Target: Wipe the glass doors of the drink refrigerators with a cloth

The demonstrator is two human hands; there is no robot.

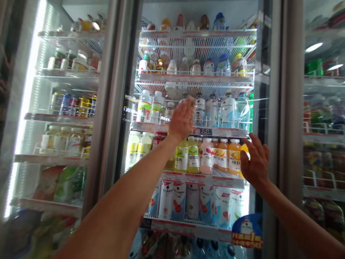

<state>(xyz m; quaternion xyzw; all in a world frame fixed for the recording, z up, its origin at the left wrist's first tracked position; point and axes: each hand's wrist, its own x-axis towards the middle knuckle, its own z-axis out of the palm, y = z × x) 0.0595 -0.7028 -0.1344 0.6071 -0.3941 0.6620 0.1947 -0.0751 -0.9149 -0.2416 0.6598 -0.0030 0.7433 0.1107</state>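
Note:
My left hand (183, 117) is raised in front of the middle shelf, fingers stretched out and close together, palm side away. It covers part of a row of white-labelled bottles (199, 109); whether it touches one, I cannot tell. Nothing shows in its grasp. My right hand (254, 160) is at the right side of the cooler, its fingers apart and slightly bent. It overlaps the end of a row of orange drink bottles (234, 156) and appears empty. Between the hands are a pink bottle (207, 156) and a yellow-green bottle (193, 154).
Tall cartons (179, 201) line the shelf below. More bottles (208, 67) fill the upper shelves. Metal frame posts (110, 90) separate this cooler from stocked neighbours left and right. A blue promotional sticker (246, 226) sits at the lower right.

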